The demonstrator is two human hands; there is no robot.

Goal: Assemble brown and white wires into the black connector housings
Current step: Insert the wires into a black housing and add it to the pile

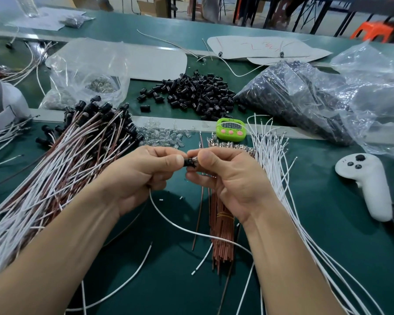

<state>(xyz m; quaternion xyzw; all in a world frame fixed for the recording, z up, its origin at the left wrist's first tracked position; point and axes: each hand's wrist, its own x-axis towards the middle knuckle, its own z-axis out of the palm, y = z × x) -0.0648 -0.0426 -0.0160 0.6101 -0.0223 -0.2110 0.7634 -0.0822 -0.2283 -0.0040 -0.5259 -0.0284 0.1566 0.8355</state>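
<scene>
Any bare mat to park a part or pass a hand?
Best: bare mat between the white wires and the controller, right. Smaller patch at the near edge, crossed by loose wire. Crowded: finished harness pile left, brown wire bundle centre, housings behind.

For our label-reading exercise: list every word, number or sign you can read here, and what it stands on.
Timer display: digits, too blurred to read.
Card: red handwriting, illegible.
Controller: small mark, too small to read.
Nothing reads clearly.
</scene>
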